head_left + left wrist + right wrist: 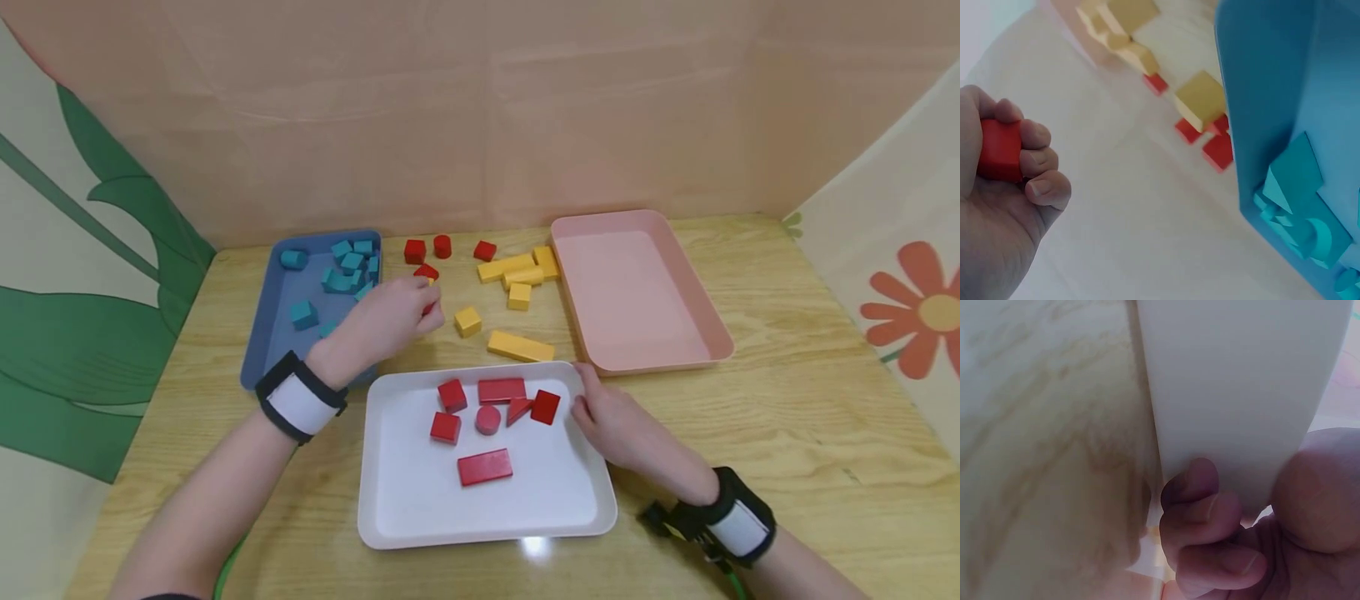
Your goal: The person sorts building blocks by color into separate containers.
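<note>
My left hand [390, 315] is over the table just right of the blue tray [255, 342], fingers curled round a red block [1001, 150]. From the head view that block is mostly hidden under the fingers. My right hand [622, 425] grips the upper right corner of the white tray [420, 508], thumb at the rim and fingers bent against the outer wall. Inside the white tray lie several red blocks, among them a red cylinder [487, 420], a red triangle [517, 410] and a long red block [485, 467].
Several teal blocks [303, 315] lie in the blue tray. Behind my left hand are loose red pieces, including a red cube [415, 252]. Yellow blocks, one a long bar [521, 346], spread between there and the pink tray [637, 292]. A curtain [480, 117] hangs behind.
</note>
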Action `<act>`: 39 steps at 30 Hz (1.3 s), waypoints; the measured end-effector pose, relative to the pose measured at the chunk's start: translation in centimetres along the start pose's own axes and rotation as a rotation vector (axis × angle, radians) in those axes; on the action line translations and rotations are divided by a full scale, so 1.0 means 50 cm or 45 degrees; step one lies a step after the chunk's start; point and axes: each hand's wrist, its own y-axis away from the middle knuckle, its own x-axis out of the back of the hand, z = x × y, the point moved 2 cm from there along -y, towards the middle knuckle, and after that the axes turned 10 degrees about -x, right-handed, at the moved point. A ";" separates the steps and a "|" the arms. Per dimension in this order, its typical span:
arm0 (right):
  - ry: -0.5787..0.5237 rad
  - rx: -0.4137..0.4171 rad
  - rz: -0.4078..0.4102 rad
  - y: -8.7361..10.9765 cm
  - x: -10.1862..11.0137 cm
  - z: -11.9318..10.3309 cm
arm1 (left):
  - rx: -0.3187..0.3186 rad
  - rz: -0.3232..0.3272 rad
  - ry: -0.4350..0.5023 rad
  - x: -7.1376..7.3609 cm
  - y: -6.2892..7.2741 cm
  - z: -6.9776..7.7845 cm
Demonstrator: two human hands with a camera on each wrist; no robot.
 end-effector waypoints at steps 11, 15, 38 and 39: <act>-0.018 -0.018 -0.017 0.002 0.002 0.000 | -0.053 -0.210 -0.022 -0.036 0.080 0.045; -0.024 -0.038 -0.022 0.002 0.003 -0.001 | -0.089 -0.262 -0.044 -0.055 0.104 0.056; -0.013 -0.010 -0.012 0.001 0.002 -0.002 | -0.126 -0.200 -0.080 -0.090 0.154 0.054; -0.014 -0.012 -0.014 0.001 0.002 -0.002 | -0.126 -0.204 -0.074 -0.090 0.154 0.053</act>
